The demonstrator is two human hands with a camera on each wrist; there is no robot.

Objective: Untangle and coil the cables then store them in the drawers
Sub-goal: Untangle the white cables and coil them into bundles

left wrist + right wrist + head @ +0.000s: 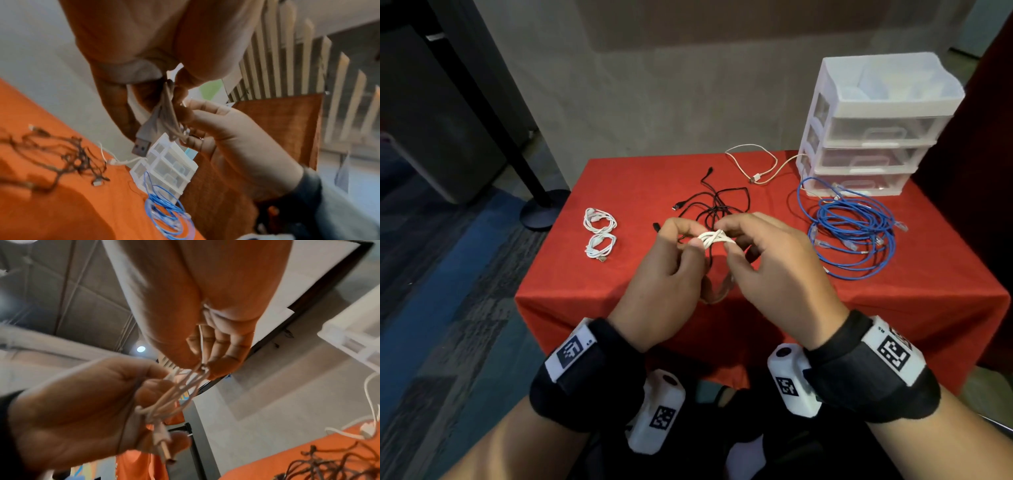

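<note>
White cable [714, 238], gathered in loops, is being pinched at both ends above the red tablecloth [619, 274]: the left hand [671, 270] is gripping one end between thumb and fingers, the right hand [774, 267] the other. Just beyond them a tangle of black cables [715, 205] is lying. Two coiled white cables [599, 233] are sitting to the left, blue cable [852, 233] to the right, touching the closed plastic drawers [873, 137].
</note>
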